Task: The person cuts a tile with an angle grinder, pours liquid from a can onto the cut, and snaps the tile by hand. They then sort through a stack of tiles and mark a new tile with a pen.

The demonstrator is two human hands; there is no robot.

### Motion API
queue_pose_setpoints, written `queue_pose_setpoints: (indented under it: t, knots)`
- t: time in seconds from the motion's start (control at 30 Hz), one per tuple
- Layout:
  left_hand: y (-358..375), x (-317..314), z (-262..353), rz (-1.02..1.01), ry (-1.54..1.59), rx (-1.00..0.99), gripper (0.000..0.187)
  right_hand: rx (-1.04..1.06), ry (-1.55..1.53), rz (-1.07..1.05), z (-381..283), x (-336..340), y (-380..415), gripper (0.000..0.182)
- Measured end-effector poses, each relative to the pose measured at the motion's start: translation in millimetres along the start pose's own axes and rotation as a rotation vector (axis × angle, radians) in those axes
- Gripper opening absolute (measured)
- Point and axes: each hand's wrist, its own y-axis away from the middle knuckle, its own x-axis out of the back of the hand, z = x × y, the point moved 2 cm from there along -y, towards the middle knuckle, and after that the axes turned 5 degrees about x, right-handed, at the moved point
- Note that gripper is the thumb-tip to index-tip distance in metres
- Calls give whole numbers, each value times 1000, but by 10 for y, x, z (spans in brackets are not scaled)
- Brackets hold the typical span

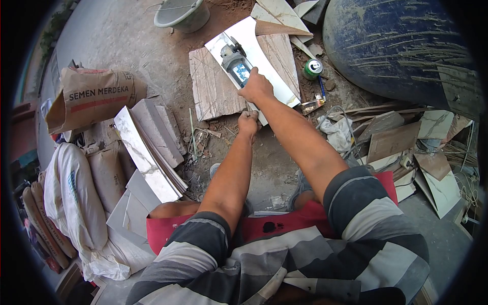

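Note:
My right hand [258, 87] is wrapped round the body of an angle grinder [237, 68], whose disc end points away from me. The grinder is over a white tile [272, 63] with a curved edge. At the near end of this tile, my left hand [248, 123] is closed, its fingers curled at the tile's edge; the fingertips are hidden. Under the white tile is a rough pinkish stone slab [216, 94] with many cut lines across it.
A bucket [183, 18] stands beyond the slab. To the right are a green can [312, 68], a large blue drum [401, 46] and tile offcuts [394, 137]. Stacked tile strips [147, 152], a cement bag [96, 96] and a white sack [73, 188] are on the left.

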Motion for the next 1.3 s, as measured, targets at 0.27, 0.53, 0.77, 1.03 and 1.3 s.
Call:
queue_pose_setpoints:
  t: [0.27,0.53,0.77,1.03,1.3]
  knots:
    - [3,8,-2,5,-10,12,18,-8,-4,2,59,-23,60,84]
    - [-49,33,-41,-12,-37,3,15,-9,15,8,135,-65,116,84]
    - [-27,22,-23,-5,-38,-2,18,-22,3,2,185,-48,226,79]
    - [-66,56,-30,-45,-65,-19,19,-10,10,17,300,-108,291,77]
    - [-105,71,-38,-34,-67,-12,11,-15,9,16,379,-125,380,75]
